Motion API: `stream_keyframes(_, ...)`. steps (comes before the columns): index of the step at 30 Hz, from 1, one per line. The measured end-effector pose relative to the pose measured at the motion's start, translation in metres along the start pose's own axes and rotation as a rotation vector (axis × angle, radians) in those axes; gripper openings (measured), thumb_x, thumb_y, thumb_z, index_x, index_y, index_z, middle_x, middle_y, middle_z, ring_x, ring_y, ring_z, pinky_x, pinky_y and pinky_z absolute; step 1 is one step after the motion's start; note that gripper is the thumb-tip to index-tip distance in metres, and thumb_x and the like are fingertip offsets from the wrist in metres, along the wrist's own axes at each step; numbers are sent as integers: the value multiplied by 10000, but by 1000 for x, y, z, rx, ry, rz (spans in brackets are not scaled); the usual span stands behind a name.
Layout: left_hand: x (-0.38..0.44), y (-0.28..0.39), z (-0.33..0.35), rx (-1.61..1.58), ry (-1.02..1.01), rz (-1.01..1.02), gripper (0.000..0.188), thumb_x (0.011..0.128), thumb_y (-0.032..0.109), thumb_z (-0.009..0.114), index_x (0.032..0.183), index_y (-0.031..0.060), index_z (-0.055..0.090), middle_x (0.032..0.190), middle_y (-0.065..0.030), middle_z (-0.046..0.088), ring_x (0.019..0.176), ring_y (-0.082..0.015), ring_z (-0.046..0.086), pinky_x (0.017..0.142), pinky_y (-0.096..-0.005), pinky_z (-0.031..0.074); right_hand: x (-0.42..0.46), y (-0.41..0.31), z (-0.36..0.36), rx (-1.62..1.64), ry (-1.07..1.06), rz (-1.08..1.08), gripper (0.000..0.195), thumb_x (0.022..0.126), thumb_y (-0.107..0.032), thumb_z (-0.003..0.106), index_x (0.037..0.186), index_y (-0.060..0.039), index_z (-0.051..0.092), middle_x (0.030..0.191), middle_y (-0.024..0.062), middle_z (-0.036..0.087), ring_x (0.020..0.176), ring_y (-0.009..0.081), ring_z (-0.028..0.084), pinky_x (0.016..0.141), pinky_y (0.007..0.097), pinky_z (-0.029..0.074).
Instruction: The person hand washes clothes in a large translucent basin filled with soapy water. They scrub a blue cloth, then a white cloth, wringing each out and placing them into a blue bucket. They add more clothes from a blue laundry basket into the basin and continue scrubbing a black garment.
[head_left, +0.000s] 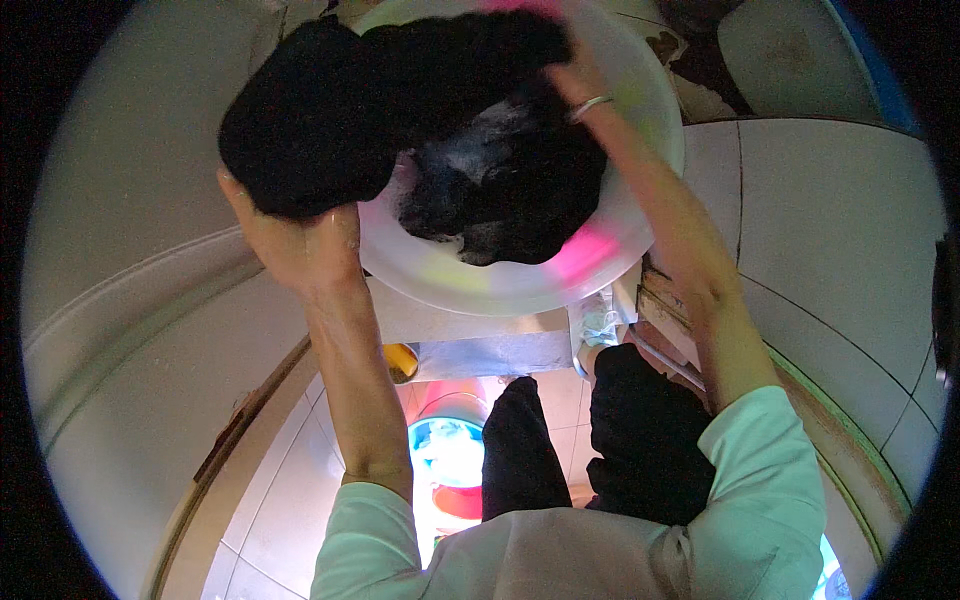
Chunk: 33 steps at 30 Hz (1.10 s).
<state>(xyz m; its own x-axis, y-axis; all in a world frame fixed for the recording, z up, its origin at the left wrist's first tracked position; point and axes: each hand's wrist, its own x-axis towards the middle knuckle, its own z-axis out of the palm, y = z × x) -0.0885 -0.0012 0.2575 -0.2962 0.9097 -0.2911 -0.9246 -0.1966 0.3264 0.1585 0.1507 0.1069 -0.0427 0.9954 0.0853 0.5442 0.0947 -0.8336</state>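
Note:
Black cloth (315, 112) hangs in a thick bunch over the left side of a pale plastic basin (480, 296) with pink and yellow-green patches. My left hand (304, 244) grips this bunch from below, its fingers mostly hidden by the fabric. At the basin's upper right, my right hand (583, 81), blurred and wearing a bracelet (591, 109), holds the far end of the cloth; its fingertips are covered. More dark, wet-looking fabric (540, 202) lies inside the basin, with whitish suds or water on it.
White tiled surfaces (817, 195) flank the basin on the right. Below, a blue bucket (416, 435) and a red container (459, 501) stand on the brightly lit floor, left of my legs (649, 435). A yellow object (400, 361) shows through a round opening under the basin.

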Motion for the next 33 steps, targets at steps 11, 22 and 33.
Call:
stream_keyframes(11, 41, -50, -143, -16, 416, -195, 401, 877, 293, 502, 1175, 25, 516, 1220, -165, 510, 1098, -320, 503, 964, -497, 379, 69, -77, -40, -534, -87, -406, 379, 767, -78, 610, 1133, -31, 520, 1011, 156, 604, 871, 250, 579, 730, 333, 468)
stream_keyframes(22, 129, -77, -137, 2197, -310, 670, 610, 767, 278, 678, 1275, 60, 419, 1227, -206, 467, 1151, -360, 437, 978, -476, 337, 37, 80, 108, -1044, -697, -231, 808, 726, -596, 592, 1399, -318, 240, 1462, 128, 201, 1314, 406, 220, 1026, 589, 237)
stream_keyframes(33, 104, -124, -213, 2479, -777, -50, 746, 738, 544, 606, 1268, 43, 448, 1168, -200, 522, 1089, -365, 479, 938, -495, 350, 62, 85, 108, -428, -776, 11, 715, 750, -453, 610, 1317, -62, 418, 1309, 178, 454, 1169, 342, 459, 984, 415, 364)
